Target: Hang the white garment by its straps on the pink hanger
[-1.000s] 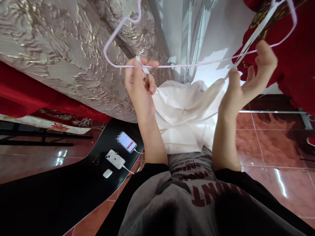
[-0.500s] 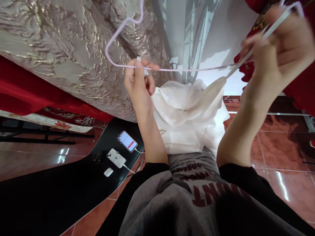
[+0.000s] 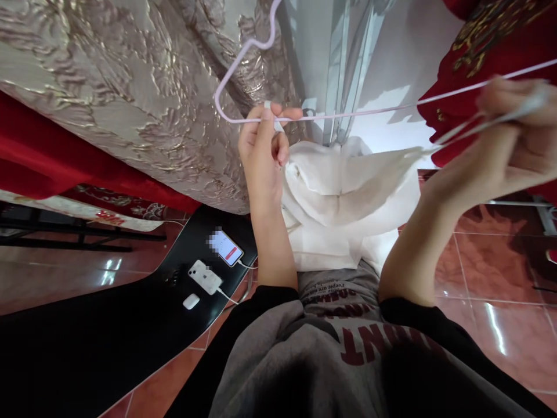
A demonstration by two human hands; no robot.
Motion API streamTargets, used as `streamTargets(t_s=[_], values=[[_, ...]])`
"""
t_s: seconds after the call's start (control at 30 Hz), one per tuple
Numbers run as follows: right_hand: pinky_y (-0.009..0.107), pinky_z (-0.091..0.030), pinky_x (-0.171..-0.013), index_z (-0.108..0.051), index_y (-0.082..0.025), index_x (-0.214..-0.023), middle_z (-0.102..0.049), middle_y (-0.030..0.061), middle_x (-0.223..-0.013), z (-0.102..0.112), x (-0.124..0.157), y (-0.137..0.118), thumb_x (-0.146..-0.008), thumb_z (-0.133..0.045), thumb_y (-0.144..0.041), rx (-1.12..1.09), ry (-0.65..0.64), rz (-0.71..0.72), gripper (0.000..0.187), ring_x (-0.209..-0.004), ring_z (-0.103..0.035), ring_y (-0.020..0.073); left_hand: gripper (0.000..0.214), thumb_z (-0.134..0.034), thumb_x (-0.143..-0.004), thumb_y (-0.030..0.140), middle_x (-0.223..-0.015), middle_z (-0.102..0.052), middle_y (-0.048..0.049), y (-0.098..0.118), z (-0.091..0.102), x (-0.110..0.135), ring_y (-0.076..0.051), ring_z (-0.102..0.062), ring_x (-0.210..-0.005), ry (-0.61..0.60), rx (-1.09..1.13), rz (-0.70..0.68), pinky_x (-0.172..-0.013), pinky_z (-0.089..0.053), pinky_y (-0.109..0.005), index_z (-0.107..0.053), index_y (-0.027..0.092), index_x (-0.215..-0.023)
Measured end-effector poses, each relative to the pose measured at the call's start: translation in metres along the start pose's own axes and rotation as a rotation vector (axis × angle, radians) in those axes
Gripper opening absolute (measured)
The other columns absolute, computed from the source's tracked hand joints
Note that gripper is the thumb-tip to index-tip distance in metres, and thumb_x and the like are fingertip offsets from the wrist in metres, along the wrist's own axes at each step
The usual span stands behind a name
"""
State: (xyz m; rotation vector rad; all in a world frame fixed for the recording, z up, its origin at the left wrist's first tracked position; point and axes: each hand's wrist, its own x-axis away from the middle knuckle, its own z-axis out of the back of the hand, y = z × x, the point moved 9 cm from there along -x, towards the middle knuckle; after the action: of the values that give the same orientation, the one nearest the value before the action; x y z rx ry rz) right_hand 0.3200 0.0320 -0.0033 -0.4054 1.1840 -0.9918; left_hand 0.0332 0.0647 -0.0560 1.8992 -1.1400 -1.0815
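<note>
My left hand (image 3: pixel 263 145) pinches the bottom bar of a pale lilac clothes hanger (image 3: pixel 348 115) close to its left corner. A short piece of white strap (image 3: pixel 278 125) shows between those fingers. From there the bar slants up to the right, and the far end of the hanger is out of view. My right hand (image 3: pixel 522 130) is closed on another white strap (image 3: pixel 474 131), stretched taut below the bar; this hand is blurred. The strap comes from a sheer white garment (image 3: pixel 339 209) that lies bunched over my lap.
To the left, a black bench (image 3: pixel 108 325) holds a lit phone (image 3: pixel 228 247), a white phone (image 3: pixel 204 276) and a small white case (image 3: pixel 191 301). Embossed beige fabric (image 3: pixel 130 98) hangs at the upper left. Red embroidered cloth (image 3: pixel 517 43) hangs at the right.
The hanger and my left hand have shifted right, and the hanger's right end has risen out of view. My right hand has moved down and right, drawing the strap away from the hanger's end.
</note>
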Motion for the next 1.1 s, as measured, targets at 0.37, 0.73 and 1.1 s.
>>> streamTargets(t_s=[0.37, 0.73, 1.1], values=[[0.035, -0.041, -0.094, -0.065, -0.033, -0.096, -0.064, -0.0035, -0.089, -0.065, -0.014, -0.017, -0.084, -0.043, -0.014, 0.117, 0.108, 0.121, 0.032, -0.090, -0.053, 0.0133, 0.014, -0.053, -0.087, 0.011, -0.097, -0.065, 0.0067, 0.045, 0.041, 0.015, -0.016, -0.056, -0.096, 0.301, -0.173, -0.339, -0.059, -0.039, -0.027, -0.057, 0.023, -0.082], [0.035, -0.042, -0.092, -0.066, -0.031, -0.094, -0.061, -0.0026, -0.082, -0.069, -0.012, -0.016, -0.083, -0.043, -0.012, 0.099, 0.063, 0.122, 0.032, -0.085, -0.052, 0.0118, 0.027, -0.058, -0.082, -0.005, -0.107, -0.065, 0.0037, 0.083, 0.017, 0.005, -0.019, -0.054, -0.112, 0.067, -0.400, -0.573, -0.101, -0.041, -0.033, -0.069, 0.019, -0.088], [0.037, -0.040, -0.096, -0.066, -0.028, -0.089, -0.065, -0.0054, -0.095, -0.071, -0.010, -0.024, -0.080, -0.057, -0.018, 0.143, 0.095, 0.171, 0.016, -0.091, -0.056, 0.0126, 0.023, -0.068, -0.079, 0.002, -0.077, -0.049, 0.0017, 0.085, -0.006, -0.023, -0.011, -0.049, -0.056, -0.077, -0.352, -0.364, -0.056, -0.042, -0.023, -0.054, 0.020, -0.083]])
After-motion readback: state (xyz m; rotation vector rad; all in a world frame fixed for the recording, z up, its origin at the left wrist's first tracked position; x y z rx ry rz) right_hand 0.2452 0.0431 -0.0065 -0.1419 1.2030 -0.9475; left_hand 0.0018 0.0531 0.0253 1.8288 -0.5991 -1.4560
